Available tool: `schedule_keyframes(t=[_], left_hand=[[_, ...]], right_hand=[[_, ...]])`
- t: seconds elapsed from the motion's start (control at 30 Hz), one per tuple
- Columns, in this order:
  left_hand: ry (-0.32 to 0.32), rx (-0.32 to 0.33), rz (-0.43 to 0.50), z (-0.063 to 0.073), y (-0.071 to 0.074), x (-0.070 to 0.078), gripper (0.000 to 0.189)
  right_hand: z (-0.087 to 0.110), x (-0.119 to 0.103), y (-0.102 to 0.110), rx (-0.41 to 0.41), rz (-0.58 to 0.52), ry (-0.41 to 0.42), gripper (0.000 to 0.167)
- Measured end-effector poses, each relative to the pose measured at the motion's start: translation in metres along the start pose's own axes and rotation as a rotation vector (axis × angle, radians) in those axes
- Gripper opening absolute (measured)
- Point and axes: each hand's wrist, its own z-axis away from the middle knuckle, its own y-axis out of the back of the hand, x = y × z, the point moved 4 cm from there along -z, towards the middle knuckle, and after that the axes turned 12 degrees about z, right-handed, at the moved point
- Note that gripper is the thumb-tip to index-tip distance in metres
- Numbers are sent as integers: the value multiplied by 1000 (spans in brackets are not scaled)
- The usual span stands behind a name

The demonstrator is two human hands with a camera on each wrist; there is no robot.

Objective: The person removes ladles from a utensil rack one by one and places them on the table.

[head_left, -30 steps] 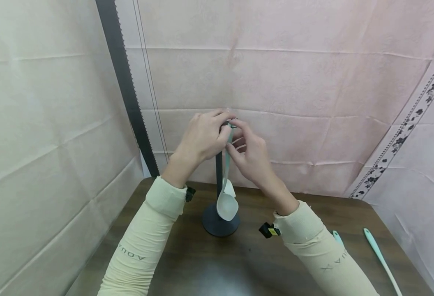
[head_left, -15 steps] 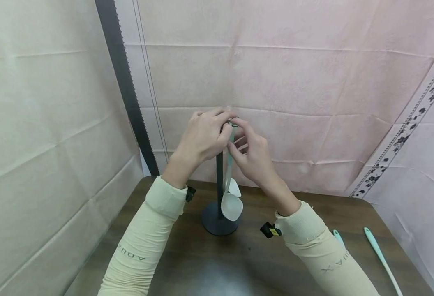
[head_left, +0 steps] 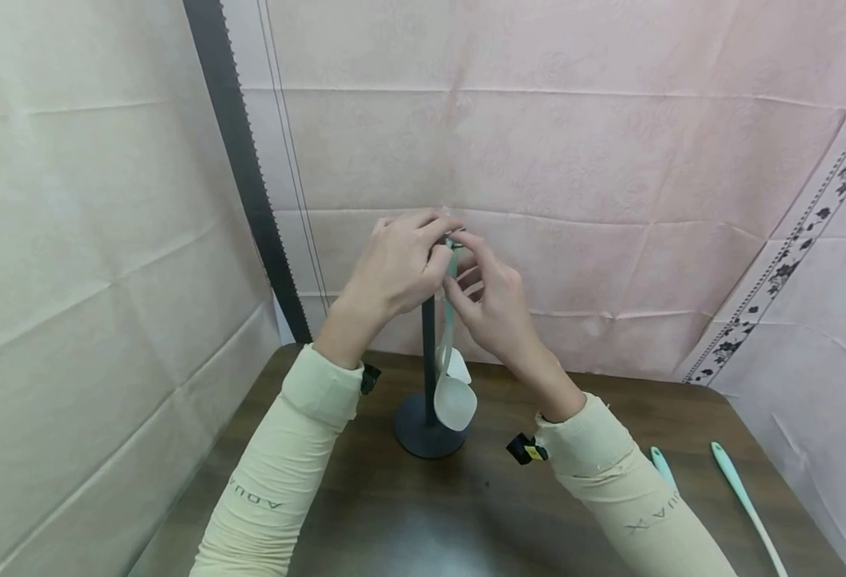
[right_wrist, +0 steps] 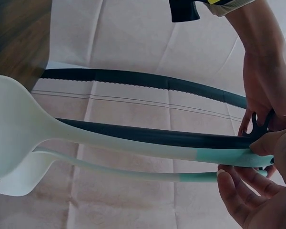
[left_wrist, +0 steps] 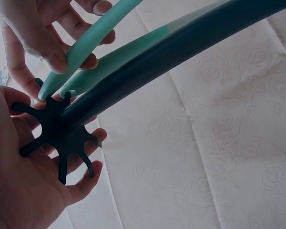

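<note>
A dark utensil stand (head_left: 429, 344) with a round base rises from the table, its top a ring of hooks (left_wrist: 52, 126). My left hand (head_left: 397, 264) holds this top from above, with fingers curled about the hooks in the left wrist view. At the hooks, my right hand (head_left: 493, 308) pinches the teal handle end of a white ladle (head_left: 455, 403) between thumb and fingers. The ladle hangs down beside the pole, bowl lowest. Behind it hangs a second white utensil with a teal handle end (right_wrist: 26, 179), its flat-edged head partly covered by the ladle.
On the right of the brown table (head_left: 408, 513) lie two more teal-handled utensils. One handle (head_left: 736, 481) runs out of frame; the other (head_left: 661, 466) is partly hidden by my right sleeve. Pale cloth (head_left: 574, 160) hangs behind and at both sides.
The ladle's bowl has swung a little to the right, away from the pole, and the utensil behind it has shifted the same way. Both hands stay at the stand's top.
</note>
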Motion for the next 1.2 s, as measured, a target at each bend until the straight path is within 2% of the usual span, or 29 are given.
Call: schedule_keyframes(t=[0.53, 0.83, 1.2], left_hand=[[0, -1, -7, -1, 0, 1, 49], [0, -34, 39, -1, 3, -2, 51], [-39, 4, 1, 1, 0, -4, 50]], right_hand=[[1, 1, 0, -5, 1, -8, 53], [2, 1, 0, -9, 5, -6, 53], [3, 3, 1, 3, -16, -11, 53]])
